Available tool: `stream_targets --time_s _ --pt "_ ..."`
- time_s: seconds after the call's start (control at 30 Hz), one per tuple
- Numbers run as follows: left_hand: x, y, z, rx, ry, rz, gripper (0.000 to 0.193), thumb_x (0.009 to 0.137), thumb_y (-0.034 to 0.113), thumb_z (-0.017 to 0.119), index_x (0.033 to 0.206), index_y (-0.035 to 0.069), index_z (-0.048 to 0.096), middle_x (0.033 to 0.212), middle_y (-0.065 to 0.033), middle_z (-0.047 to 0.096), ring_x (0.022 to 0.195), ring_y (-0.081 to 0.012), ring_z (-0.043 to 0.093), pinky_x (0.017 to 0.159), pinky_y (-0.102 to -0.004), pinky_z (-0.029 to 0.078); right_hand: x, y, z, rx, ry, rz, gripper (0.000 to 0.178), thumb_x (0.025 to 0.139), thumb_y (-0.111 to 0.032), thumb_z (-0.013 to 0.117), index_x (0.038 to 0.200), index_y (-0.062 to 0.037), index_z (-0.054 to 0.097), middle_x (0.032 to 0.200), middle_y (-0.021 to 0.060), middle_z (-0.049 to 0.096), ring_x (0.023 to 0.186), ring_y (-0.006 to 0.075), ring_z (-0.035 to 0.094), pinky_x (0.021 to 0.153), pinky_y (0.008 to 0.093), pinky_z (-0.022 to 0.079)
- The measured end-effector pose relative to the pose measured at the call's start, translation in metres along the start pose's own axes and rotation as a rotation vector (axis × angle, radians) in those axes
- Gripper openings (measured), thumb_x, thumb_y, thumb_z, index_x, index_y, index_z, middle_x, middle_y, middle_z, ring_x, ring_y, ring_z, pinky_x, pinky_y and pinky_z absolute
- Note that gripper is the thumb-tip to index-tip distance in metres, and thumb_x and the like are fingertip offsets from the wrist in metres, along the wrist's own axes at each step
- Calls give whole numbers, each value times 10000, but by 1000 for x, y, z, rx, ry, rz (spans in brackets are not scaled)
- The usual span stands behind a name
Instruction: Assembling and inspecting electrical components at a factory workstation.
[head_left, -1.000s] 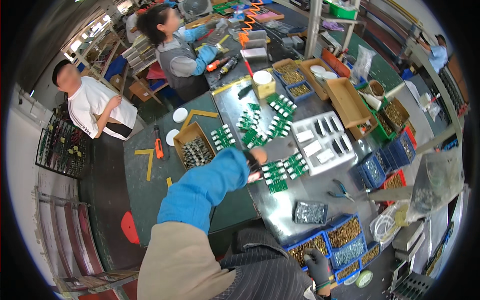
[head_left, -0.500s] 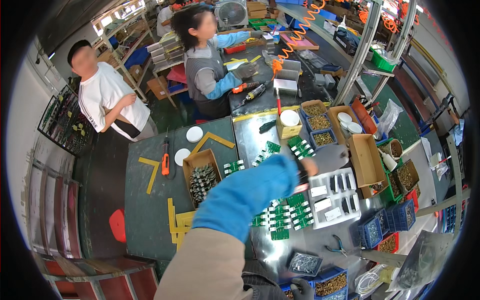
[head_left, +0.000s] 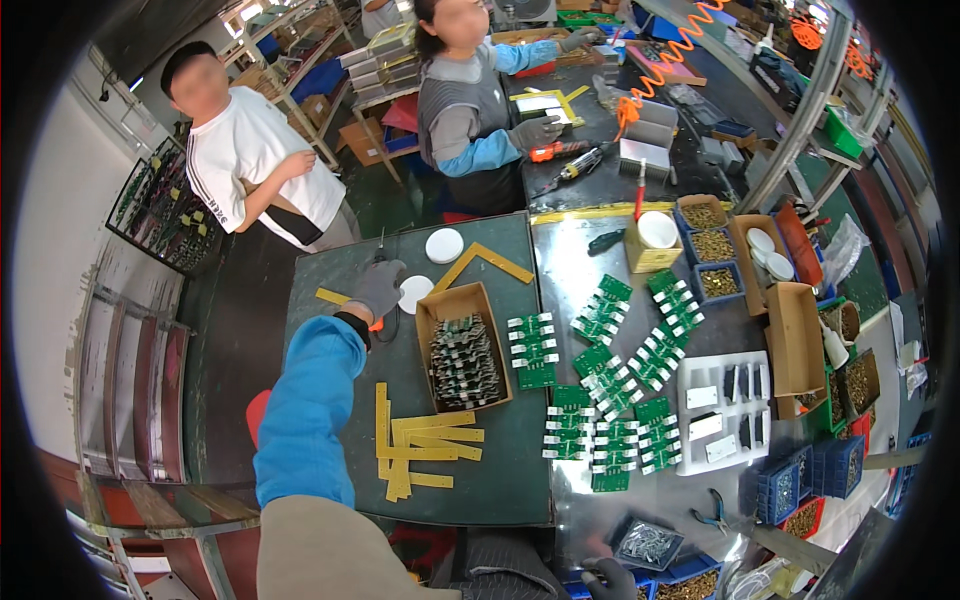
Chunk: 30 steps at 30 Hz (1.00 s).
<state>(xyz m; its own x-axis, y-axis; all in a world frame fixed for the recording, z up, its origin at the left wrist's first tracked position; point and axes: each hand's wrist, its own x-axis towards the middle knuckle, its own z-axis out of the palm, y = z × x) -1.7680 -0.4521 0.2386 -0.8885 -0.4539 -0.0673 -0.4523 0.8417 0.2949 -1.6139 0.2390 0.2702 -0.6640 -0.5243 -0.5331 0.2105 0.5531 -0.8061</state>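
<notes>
My left hand (head_left: 378,290), in a grey glove, is closed around an orange-and-black electric screwdriver (head_left: 376,324) on the dark green table. The glove hides most of the tool; its thin tip points away from me. Beside that hand lie white round lids (head_left: 416,294) and an open cardboard box (head_left: 426,350) packed with circuit boards. At the lower edge, my dark-gloved right hand (head_left: 608,578) shows only in part, its fingers curled by the blue parts bins (head_left: 690,575). Whatever it pinches is hidden. Several green circuit boards with white connectors (head_left: 614,455) lie on the metal bench.
Yellow angle strips (head_left: 440,436) lie near the table's front. A white foam tray (head_left: 725,410) holds white and black parts. Pliers (head_left: 712,512) and a screw tray (head_left: 647,541) sit nearer. A co-worker (head_left: 465,110) works across the bench; another person (head_left: 255,150) stands left.
My left hand has swung from above the metal bench leftward to the electric screwdriver and closed on it. The view has shifted left. My right hand stays at the bins.
</notes>
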Motion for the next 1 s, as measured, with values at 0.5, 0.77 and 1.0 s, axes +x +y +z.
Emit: stream_targets --time_s 0.5,0.77,1.0 --pt "41 -45 98 452 -340 94 1213 647 226 915 1619 203 189 1630 -192 285 1469 -379 365 1193 -464 315 1 15 47 -134 -25 61 207 946 -168 669 1095 -25 671 1024 163 685 900 317 678 794 392 544" --pt "41 -47 83 321 -376 35 1085 584 289 922 1524 208 385 1465 -227 462 1352 -413 481 1122 -487 393 -1 4 50 -201 -51 33 207 945 -171 677 1093 -27 660 1029 175 669 928 341 663 809 413 524" --pt "8 -35 58 485 137 -84 926 666 313 838 1488 148 446 1375 -168 494 1251 -364 505 1076 -458 405 -5 3 50 -133 -49 35 198 950 -136 670 1106 -17 641 1097 173 672 929 349 673 819 403 525"
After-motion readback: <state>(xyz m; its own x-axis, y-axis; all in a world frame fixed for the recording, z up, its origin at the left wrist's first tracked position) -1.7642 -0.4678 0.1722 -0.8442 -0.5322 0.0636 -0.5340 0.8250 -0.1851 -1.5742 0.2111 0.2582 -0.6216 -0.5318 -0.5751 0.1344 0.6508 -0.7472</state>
